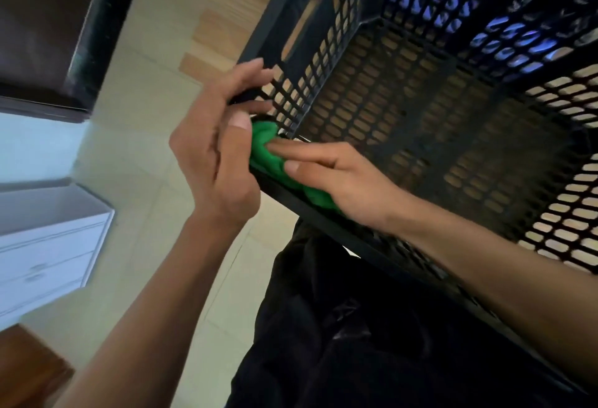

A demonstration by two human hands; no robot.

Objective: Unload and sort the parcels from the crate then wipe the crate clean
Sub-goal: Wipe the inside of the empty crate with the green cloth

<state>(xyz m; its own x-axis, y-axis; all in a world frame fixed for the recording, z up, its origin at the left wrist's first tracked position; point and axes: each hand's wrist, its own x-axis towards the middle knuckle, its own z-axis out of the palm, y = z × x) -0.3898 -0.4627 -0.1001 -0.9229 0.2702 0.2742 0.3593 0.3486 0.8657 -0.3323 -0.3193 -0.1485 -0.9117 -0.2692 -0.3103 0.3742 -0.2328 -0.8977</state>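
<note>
A white drawer unit (48, 245) is standing at the left on the pale tiled floor (155, 51). A dark cabinet (55, 29) is filling the upper left corner. Black fabric (339, 343) is lying bunched along the bottom, and a brown wooden surface (22, 372) is showing at the lower left corner.

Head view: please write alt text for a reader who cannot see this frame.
The right hand presses a green cloth with straight fingers onto the near rim of an empty black mesh crate, wiping close to its corner. The left hand grips that corner, fingers curled over the rim. Pale floor tiles and a white drawer unit lie to the left.
</note>
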